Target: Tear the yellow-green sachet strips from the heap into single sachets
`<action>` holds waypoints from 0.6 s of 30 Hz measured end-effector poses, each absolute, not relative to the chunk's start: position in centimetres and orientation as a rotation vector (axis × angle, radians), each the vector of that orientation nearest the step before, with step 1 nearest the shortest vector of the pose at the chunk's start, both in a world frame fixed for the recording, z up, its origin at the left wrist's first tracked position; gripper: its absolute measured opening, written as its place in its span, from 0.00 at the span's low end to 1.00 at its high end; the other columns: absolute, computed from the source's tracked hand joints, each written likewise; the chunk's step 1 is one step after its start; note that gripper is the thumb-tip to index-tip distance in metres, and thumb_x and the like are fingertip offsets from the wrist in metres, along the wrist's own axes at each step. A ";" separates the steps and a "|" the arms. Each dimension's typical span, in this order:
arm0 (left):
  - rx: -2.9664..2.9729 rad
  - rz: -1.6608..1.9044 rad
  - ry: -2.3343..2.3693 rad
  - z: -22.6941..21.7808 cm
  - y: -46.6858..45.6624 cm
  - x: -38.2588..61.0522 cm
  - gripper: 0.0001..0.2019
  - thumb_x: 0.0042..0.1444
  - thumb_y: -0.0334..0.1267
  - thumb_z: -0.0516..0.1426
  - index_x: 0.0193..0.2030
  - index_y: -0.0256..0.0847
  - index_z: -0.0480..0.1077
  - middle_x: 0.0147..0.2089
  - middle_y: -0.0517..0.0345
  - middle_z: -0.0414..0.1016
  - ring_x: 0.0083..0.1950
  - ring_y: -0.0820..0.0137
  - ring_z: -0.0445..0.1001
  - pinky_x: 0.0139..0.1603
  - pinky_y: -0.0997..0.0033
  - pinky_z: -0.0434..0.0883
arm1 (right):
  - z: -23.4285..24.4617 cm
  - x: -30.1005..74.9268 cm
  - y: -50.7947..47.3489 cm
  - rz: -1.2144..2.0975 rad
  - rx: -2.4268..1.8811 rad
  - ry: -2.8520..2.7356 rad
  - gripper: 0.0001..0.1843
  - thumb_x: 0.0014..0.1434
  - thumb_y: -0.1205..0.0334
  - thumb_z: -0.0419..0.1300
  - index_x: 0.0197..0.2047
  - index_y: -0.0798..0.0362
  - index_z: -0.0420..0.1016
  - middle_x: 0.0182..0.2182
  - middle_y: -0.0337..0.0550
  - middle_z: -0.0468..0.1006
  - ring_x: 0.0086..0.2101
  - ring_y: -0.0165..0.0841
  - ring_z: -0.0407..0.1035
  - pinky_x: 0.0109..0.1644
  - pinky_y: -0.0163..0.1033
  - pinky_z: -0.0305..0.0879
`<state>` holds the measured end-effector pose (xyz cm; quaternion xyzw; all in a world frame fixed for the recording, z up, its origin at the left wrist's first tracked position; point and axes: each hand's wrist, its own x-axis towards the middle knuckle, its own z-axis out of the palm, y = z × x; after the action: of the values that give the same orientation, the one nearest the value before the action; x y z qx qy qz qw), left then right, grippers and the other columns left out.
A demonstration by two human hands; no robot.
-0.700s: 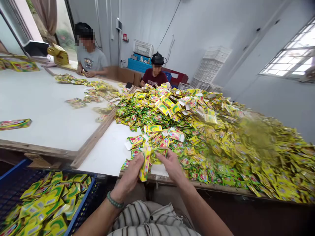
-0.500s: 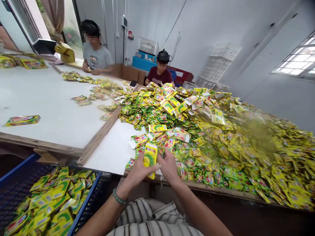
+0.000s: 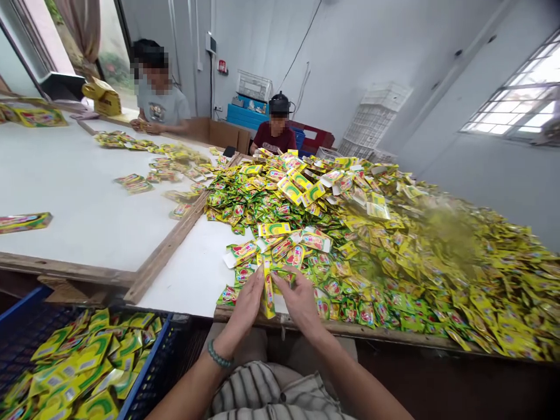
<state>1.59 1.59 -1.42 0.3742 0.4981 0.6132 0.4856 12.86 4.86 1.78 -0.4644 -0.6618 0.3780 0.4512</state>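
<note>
In the head view, my left hand point(image 3: 248, 303) grips a small yellow carton point(image 3: 268, 294), stood edge-on with its narrow printed side towards me. My right hand point(image 3: 301, 303) is just beside it, thumb and fingers pinched on a small green sachet point(image 3: 285, 274) near the carton's upper part. The fingers partly hide the sachet. Beyond both hands lie more yellow cartons point(image 3: 274, 229), some with white end flaps open, on a heap of green sachets point(image 3: 277, 201).
A large pile of yellow-green packets point(image 3: 420, 262) covers the table's right side. A wooden strip point(image 3: 170, 248) divides the white tabletop point(image 3: 87, 233). At lower left, a blue crate point(image 3: 146, 364) holds filled-looking cartons. Two co-workers sit across the table, one in grey point(image 3: 164, 108), one in dark red point(image 3: 275, 139).
The carton has turned from showing its broad face to its narrow side. My right hand has come closer to its upper part. The view has shifted slightly right.
</note>
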 end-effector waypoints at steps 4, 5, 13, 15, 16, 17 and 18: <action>0.995 1.337 1.090 -1.0 1.0 2.0 0.27 0.53 0.51 0.60 0.56 0.37 0.67 0.55 0.47 0.73 0.58 0.57 0.68 0.60 0.59 0.62 | 2.1 13.9 5.5 0.832 -1.121 -1.719 0.11 0.54 0.56 0.62 0.37 0.54 0.76 0.34 0.44 0.78 0.37 0.36 0.71 0.44 0.40 0.66; 0.958 1.289 1.061 -0.9 0.9 1.9 0.27 0.52 0.51 0.60 0.55 0.36 0.68 0.53 0.47 0.75 0.56 0.57 0.70 0.58 0.59 0.64 | 2.2 14.3 5.9 0.885 -1.097 -1.705 0.11 0.55 0.56 0.62 0.38 0.54 0.76 0.35 0.44 0.78 0.37 0.36 0.71 0.44 0.40 0.66; 0.786 1.213 0.887 -0.1 0.4 0.8 0.21 0.51 0.45 0.63 0.49 0.38 0.70 0.45 0.51 0.78 0.44 0.62 0.76 0.45 0.66 0.70 | 4.8 16.0 9.8 1.165 -0.944 -1.793 0.13 0.52 0.54 0.63 0.39 0.53 0.72 0.33 0.39 0.77 0.34 0.31 0.70 0.40 0.36 0.66; 0.798 1.262 0.897 -0.1 0.4 0.3 0.22 0.51 0.45 0.63 0.51 0.39 0.69 0.46 0.51 0.78 0.43 0.63 0.76 0.44 0.66 0.71 | 4.9 16.2 10.4 1.259 -0.948 -1.891 0.13 0.51 0.55 0.64 0.38 0.53 0.73 0.32 0.38 0.77 0.33 0.31 0.70 0.39 0.36 0.65; 0.827 1.272 0.915 -0.1 0.3 0.1 0.21 0.52 0.45 0.62 0.51 0.38 0.69 0.46 0.51 0.78 0.43 0.63 0.76 0.45 0.66 0.71 | 4.9 16.3 10.6 1.302 -0.944 -1.924 0.13 0.52 0.54 0.64 0.38 0.53 0.73 0.32 0.38 0.77 0.33 0.32 0.70 0.39 0.36 0.65; 0.872 1.266 0.939 -0.2 0.3 -0.2 0.20 0.53 0.45 0.61 0.50 0.38 0.70 0.46 0.51 0.77 0.44 0.62 0.75 0.45 0.66 0.71 | 4.9 16.4 10.7 1.334 -0.936 -1.964 0.13 0.52 0.54 0.63 0.38 0.53 0.74 0.32 0.39 0.77 0.34 0.32 0.70 0.39 0.36 0.65; 0.928 1.251 0.967 -0.3 0.2 -0.4 0.19 0.54 0.46 0.60 0.49 0.38 0.70 0.46 0.52 0.77 0.45 0.62 0.75 0.45 0.66 0.71 | 4.9 16.5 10.9 1.348 -0.931 -2.013 0.12 0.53 0.54 0.63 0.38 0.53 0.75 0.32 0.39 0.77 0.35 0.32 0.70 0.40 0.37 0.65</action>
<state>-0.42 0.24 -0.33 0.4015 0.4187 0.5414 0.6086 16.49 10.91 4.89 -0.3452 -0.7470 0.5002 0.2696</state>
